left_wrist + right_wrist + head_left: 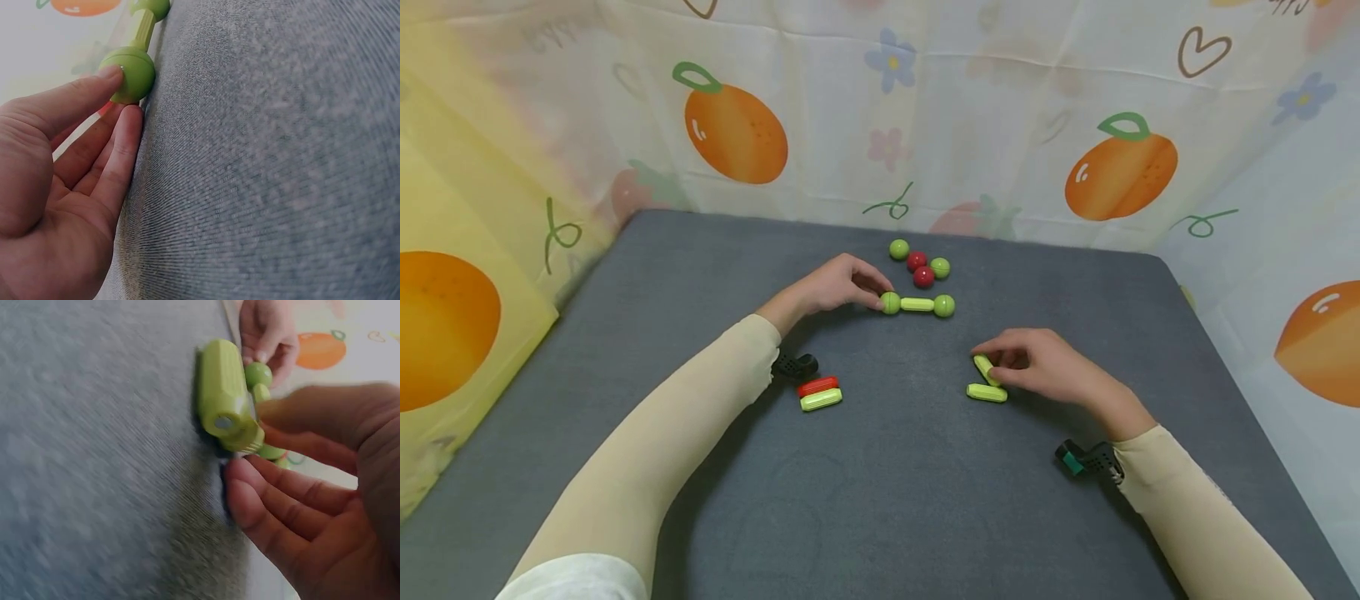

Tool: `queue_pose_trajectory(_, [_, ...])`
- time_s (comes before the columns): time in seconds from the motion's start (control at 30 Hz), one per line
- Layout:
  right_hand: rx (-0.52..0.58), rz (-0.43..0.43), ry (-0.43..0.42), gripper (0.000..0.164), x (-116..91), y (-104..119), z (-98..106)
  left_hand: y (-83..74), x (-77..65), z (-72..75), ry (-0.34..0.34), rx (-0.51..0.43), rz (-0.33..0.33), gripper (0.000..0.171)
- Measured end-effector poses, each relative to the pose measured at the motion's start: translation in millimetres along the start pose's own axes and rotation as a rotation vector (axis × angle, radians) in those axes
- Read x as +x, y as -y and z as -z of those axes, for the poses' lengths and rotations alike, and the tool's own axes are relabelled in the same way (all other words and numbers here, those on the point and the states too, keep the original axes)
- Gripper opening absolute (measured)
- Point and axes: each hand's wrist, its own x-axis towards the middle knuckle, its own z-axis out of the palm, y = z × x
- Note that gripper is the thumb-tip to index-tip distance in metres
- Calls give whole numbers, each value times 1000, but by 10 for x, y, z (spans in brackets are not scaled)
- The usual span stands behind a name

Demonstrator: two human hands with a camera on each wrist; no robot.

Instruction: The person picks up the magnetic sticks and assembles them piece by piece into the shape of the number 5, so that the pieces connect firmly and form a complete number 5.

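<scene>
My left hand pinches the near green ball between thumb and fingertips. That ball joins one end of a yellow-green rod, and a second green ball sits at the other end, so the piece lies like a dumbbell on the table. Off to the right, my right hand holds a yellow-green rod between thumb and fingers, low over the cloth. Beside it lies another yellow-green rod, whose end shows a round silvery spot in the right wrist view. Fingers partly hide the held rod.
Behind the dumbbell piece stand two green balls and two red balls, grouped closely. Near my left wrist, a red rod lies against a yellow-green rod. A printed curtain borders the grey table.
</scene>
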Motion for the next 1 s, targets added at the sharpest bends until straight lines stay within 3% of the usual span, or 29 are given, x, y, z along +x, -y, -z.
queue_pose_trajectory(0.2, [71, -33, 80, 46, -34, -18, 67, -13, 5, 0, 10, 5, 2, 30])
queue_pose_trajectory(0.5, [10, -20, 92, 46, -14, 10, 67, -28, -6, 14, 17, 21, 4, 30])
queue_pose_trajectory(1.0, [45, 57, -86, 48, 104, -5, 19, -70, -9, 19, 26, 47, 11, 29])
